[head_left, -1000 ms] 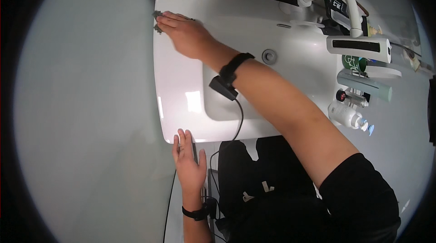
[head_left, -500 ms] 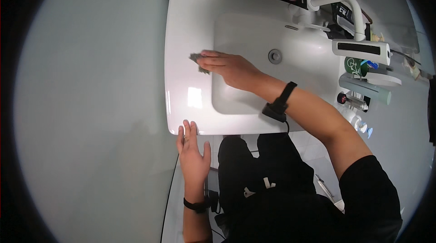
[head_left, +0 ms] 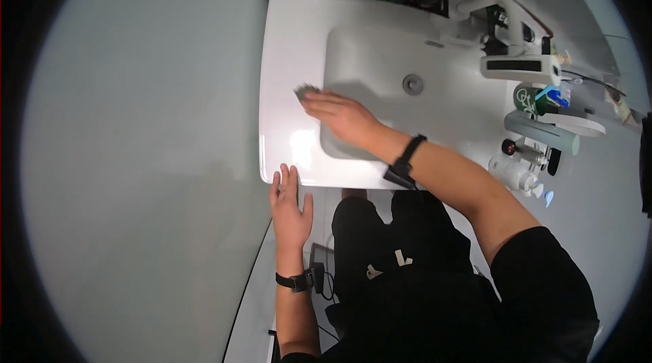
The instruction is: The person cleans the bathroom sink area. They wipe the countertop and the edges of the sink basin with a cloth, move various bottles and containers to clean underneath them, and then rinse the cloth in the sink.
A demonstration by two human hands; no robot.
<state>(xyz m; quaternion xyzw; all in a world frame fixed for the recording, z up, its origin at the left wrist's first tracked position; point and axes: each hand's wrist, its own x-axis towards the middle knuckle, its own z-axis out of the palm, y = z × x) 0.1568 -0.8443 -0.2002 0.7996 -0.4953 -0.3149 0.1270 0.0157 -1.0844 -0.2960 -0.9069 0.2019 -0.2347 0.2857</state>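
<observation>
Wiping seems the step: right hand (head_left: pixel 343 117), fingers together, grip unclear, meets grey cloth (head_left: pixel 305 92) nine o'clock from drain (head_left: pixel 413 84); left hand (head_left: pixel 291 217), thumb spread, at eight on sink (head_left: pixel 288 122); next stroke wants steady pressure.

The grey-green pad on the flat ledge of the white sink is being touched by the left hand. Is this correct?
Not by the left hand: the head view shows the right hand touching the grey-green pad on the flat ledge of the white sink.

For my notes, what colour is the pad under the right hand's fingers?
The pad looks dull grey-green; it shows best in the head view.
</observation>
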